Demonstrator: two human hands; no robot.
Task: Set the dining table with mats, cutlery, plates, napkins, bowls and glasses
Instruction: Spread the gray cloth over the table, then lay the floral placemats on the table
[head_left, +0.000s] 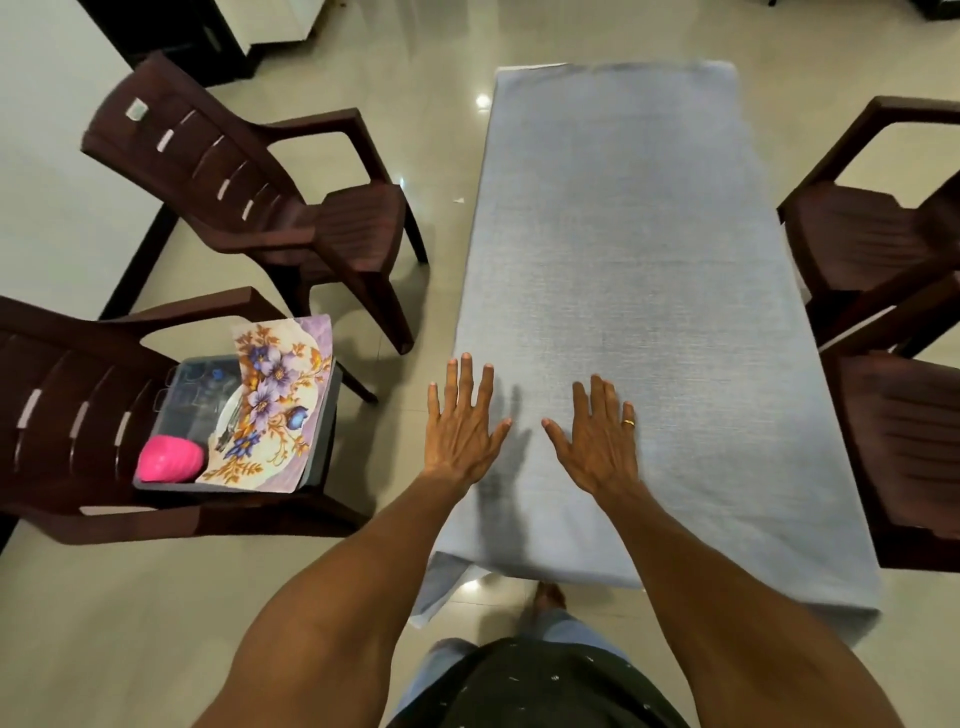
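Observation:
A long table under a pale blue cloth (623, 234) runs away from me. My left hand (460, 426) and my right hand (597, 436) are held flat with fingers spread over its near end, holding nothing. On the seat of the brown chair (62, 415) at my left stands a grey tray (324, 447). It carries floral mats (275, 400), a pink bowl (169, 460), glasses (200, 389) and some cutlery (228, 421) partly hidden under the mats.
A second brown chair (249, 171) stands further back on the left. Two more brown chairs (883, 223) (904, 441) stand along the table's right side. Glossy tiled floor (431, 130) lies between the chairs and the table.

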